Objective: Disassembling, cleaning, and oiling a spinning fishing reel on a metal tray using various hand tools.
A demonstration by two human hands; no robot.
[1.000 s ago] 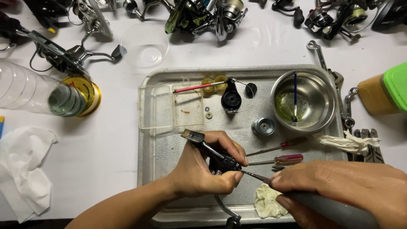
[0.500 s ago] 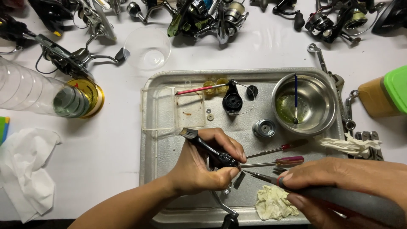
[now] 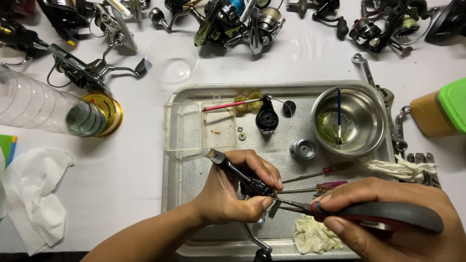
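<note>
My left hand (image 3: 233, 194) grips a black fishing reel body (image 3: 242, 177) over the near part of a metal tray (image 3: 194, 92); the reel's handle arm (image 3: 252, 240) hangs toward the tray's front edge. My right hand (image 3: 388, 221) holds needle-nose pliers (image 3: 369, 211) with dark grips. Their thin jaws (image 3: 286, 203) point left and meet the reel body beside my left thumb. A crumpled yellowish cloth (image 3: 313, 235) lies just under the pliers.
On the tray sit a steel bowl (image 3: 374, 131) with oily liquid and a blue brush, a clear plastic box (image 3: 194, 126), a spool (image 3: 303, 149), a black reel part (image 3: 267, 119) and two red-handled screwdrivers (image 3: 320, 179). Several reels line the far edge. Clear bottle (image 3: 43, 109) and tissue (image 3: 34, 194) left.
The pliers' dark handles have come into view under my right hand, and their jaws stay on the reel. My left hand holds the reel in much the same place.
</note>
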